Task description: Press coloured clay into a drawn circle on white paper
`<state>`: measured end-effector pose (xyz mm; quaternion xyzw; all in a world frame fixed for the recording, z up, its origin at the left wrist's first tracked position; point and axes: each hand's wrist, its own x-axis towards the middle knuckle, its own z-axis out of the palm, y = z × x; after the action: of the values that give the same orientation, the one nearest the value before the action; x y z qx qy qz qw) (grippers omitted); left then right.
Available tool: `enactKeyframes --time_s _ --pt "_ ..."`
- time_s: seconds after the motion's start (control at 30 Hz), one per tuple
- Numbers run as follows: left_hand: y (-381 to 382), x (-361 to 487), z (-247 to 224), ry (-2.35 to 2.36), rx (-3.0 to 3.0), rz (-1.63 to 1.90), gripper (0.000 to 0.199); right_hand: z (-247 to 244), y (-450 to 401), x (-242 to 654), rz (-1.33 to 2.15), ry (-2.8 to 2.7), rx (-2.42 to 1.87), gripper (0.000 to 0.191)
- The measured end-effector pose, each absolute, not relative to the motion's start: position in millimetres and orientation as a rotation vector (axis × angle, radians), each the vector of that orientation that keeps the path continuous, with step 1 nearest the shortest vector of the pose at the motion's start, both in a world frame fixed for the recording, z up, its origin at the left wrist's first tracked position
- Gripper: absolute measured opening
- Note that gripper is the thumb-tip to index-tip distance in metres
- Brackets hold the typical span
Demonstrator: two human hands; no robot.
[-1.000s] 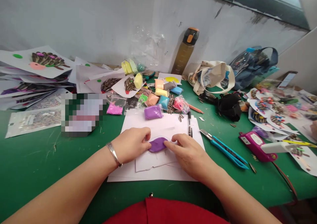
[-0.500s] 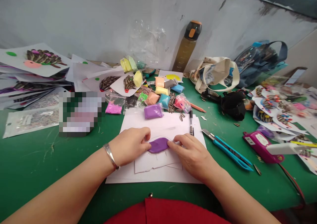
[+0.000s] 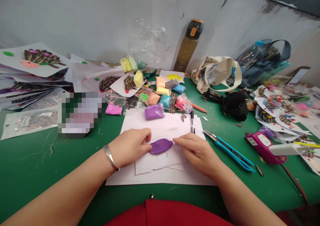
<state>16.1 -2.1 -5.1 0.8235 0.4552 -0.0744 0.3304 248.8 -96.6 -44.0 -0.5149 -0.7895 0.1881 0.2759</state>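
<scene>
A flat oval of purple modelling clay point(image 3: 161, 146) lies on a torn piece of white paper point(image 3: 147, 167) with a pencil outline and short lines drawn around it. At the clay's left end is my left hand point(image 3: 132, 145), fingers curled and thumb tip against the edge. My right hand point(image 3: 197, 151) rests on the paper to the right, fingers stretched out. Its index fingertip is just off the clay's pointed right end. A wrapped purple clay block point(image 3: 154, 112) sits behind the drawing, and a black pen point(image 3: 192, 121) lies at the right.
A blue utility knife point(image 3: 231, 152) and a magenta glue gun point(image 3: 265, 147) lie to the right. Behind are wrapped clay blocks point(image 3: 165, 101), sunflower seeds point(image 3: 173, 103) and a bottle point(image 3: 186, 49). Finished pictures point(image 3: 42, 61) are stacked left; a cloth bag point(image 3: 217, 73) stands at the back.
My right fingertips have come off the clay's right end and moved slightly right, fingers straighter. That end now shows a point. The left hand stays at the left end.
</scene>
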Motion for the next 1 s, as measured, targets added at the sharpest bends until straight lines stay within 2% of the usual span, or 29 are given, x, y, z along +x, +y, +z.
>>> enactKeyframes --time_s 0.5,0.77,0.87,1.0 --pt "-3 16 -4 1.188 2.155 -0.189 0.008 -47 -96 241 0.4 -2.189 -1.404 0.043" --pt "-3 16 -4 1.191 2.166 -0.188 0.008 -52 -96 234 0.197 -2.296 -1.463 0.041" --pt "-3 16 -4 1.198 2.16 -0.191 0.009 -53 -95 234 0.224 -2.27 -1.473 0.043" --pt "-3 16 -4 1.19 2.16 -0.186 0.008 -52 -93 238 0.442 -2.111 -1.478 0.048"
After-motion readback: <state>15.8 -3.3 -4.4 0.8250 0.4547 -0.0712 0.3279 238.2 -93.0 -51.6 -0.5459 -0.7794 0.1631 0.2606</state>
